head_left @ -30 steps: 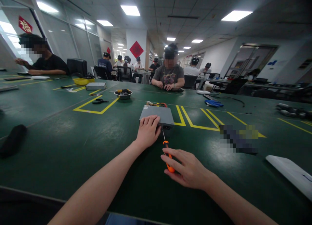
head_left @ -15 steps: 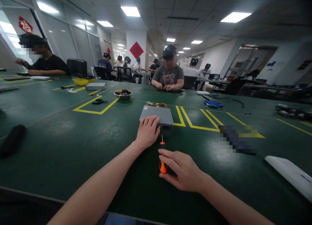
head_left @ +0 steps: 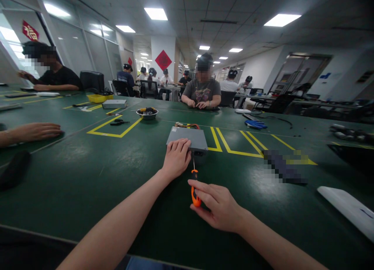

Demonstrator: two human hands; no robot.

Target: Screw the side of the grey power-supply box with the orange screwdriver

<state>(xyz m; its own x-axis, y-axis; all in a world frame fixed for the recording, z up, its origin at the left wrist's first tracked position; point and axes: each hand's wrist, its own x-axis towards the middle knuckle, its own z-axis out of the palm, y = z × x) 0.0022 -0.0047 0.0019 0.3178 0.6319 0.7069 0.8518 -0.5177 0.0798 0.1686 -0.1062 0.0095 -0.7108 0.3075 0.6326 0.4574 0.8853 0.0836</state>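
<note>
The left hand point(head_left: 177, 159) lies open on a gray box point(head_left: 187, 139); the right hand point(head_left: 217, 205) grasps an orange screwdriver point(head_left: 194, 194), tip at the box's edge.

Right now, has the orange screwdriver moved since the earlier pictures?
Yes. The orange screwdriver has swung left: its handle now runs almost straight out from the grey metal box, no longer slanting off to the right.

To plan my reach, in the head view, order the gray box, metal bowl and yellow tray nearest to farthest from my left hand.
1. Gray box: under the left hand.
2. Metal bowl: ahead and leftward.
3. Yellow tray: farther left.
</note>
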